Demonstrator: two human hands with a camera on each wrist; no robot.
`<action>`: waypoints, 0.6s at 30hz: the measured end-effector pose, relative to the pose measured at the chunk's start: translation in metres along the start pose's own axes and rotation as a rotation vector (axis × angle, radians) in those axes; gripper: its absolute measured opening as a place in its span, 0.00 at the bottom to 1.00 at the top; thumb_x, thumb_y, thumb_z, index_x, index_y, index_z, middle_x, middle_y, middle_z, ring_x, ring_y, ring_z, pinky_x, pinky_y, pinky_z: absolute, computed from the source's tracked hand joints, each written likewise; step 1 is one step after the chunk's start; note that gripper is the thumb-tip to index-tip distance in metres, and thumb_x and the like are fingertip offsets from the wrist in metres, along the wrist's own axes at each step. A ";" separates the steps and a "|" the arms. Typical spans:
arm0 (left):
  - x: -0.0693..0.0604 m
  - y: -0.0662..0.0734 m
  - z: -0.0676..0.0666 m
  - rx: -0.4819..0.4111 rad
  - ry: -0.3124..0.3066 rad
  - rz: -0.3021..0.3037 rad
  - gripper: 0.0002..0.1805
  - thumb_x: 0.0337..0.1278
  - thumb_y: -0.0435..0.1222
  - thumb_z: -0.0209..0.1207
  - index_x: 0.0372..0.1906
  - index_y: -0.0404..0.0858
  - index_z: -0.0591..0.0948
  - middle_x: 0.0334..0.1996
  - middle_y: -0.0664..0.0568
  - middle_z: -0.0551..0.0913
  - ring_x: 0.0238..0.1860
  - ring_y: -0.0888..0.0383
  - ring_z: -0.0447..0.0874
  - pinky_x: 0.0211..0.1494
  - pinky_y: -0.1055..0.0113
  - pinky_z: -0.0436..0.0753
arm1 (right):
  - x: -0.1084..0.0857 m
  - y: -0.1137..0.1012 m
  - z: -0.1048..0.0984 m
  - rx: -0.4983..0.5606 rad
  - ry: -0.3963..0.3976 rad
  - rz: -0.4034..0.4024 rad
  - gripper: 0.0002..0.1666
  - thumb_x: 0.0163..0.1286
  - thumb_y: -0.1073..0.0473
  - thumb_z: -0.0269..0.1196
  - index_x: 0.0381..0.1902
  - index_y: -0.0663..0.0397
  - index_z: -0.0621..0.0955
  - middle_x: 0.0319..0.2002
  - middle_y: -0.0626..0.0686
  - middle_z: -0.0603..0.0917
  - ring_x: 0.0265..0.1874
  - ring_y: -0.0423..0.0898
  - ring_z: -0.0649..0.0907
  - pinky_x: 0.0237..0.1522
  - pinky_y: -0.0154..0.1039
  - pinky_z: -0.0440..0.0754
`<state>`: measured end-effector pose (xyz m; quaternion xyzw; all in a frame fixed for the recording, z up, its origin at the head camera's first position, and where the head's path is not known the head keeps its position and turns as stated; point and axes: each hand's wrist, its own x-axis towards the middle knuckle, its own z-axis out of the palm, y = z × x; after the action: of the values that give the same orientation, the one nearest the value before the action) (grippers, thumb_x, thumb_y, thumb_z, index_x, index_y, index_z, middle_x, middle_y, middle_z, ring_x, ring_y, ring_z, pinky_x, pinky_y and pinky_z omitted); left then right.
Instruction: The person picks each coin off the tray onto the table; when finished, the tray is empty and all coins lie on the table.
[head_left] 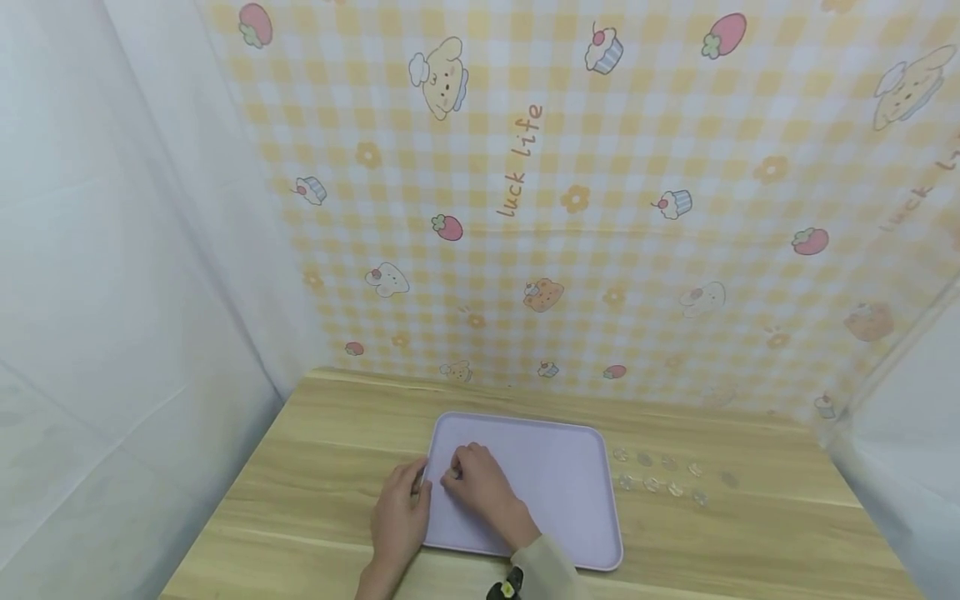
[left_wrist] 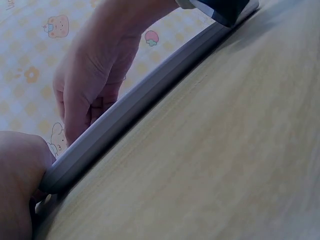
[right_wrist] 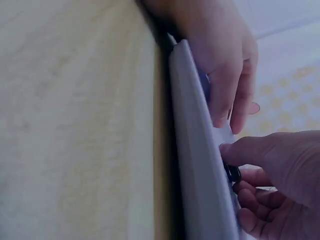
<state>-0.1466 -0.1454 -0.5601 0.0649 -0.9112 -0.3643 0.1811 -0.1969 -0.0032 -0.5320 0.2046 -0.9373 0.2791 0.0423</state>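
Note:
A pale purple tray [head_left: 555,492] lies on the wooden table. My left hand [head_left: 400,510] grips its left rim, and in the left wrist view part of that hand [left_wrist: 20,180] shows at the rim's near end. Over the tray's left part, my right hand [head_left: 483,483] pinches a small, shiny dark piece [right_wrist: 232,172] between thumb and fingers. The fingers hide most of the piece, so its kind is unclear. The left hand [right_wrist: 225,65] is just beyond it in the right wrist view.
Several small clear pieces [head_left: 652,484] lie in two rough rows on the wooden table [head_left: 780,542], right of the tray. A yellow checked cloth [head_left: 645,250] hangs behind the table. White sheets [head_left: 135,292] close off the sides.

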 end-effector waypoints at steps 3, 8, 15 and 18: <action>0.000 0.001 0.000 0.002 -0.013 -0.004 0.20 0.58 0.34 0.65 0.57 0.40 0.82 0.48 0.50 0.85 0.42 0.56 0.85 0.38 0.60 0.82 | -0.001 0.002 -0.001 0.024 -0.007 0.005 0.06 0.57 0.60 0.70 0.28 0.55 0.82 0.26 0.44 0.77 0.27 0.37 0.72 0.33 0.32 0.75; 0.000 0.003 -0.001 0.006 -0.013 -0.001 0.20 0.58 0.34 0.65 0.57 0.40 0.82 0.47 0.49 0.85 0.41 0.56 0.85 0.38 0.60 0.82 | -0.007 0.011 0.001 0.079 0.076 -0.020 0.07 0.56 0.59 0.71 0.30 0.55 0.84 0.27 0.44 0.79 0.28 0.36 0.73 0.34 0.32 0.77; -0.001 0.003 -0.002 -0.005 -0.008 0.002 0.20 0.58 0.34 0.65 0.57 0.40 0.82 0.48 0.49 0.86 0.42 0.56 0.85 0.38 0.59 0.83 | -0.017 0.026 -0.007 0.111 0.180 0.016 0.09 0.57 0.57 0.71 0.35 0.53 0.85 0.33 0.46 0.83 0.34 0.39 0.78 0.41 0.36 0.81; -0.001 0.002 -0.002 -0.006 -0.011 -0.002 0.20 0.58 0.33 0.65 0.57 0.39 0.82 0.47 0.49 0.85 0.42 0.55 0.86 0.39 0.58 0.84 | -0.020 0.033 -0.015 0.132 0.214 0.022 0.09 0.58 0.57 0.71 0.35 0.52 0.84 0.34 0.45 0.83 0.35 0.39 0.79 0.41 0.36 0.81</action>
<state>-0.1450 -0.1445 -0.5575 0.0631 -0.9110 -0.3676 0.1758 -0.1929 0.0369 -0.5395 0.1655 -0.9092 0.3609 0.1253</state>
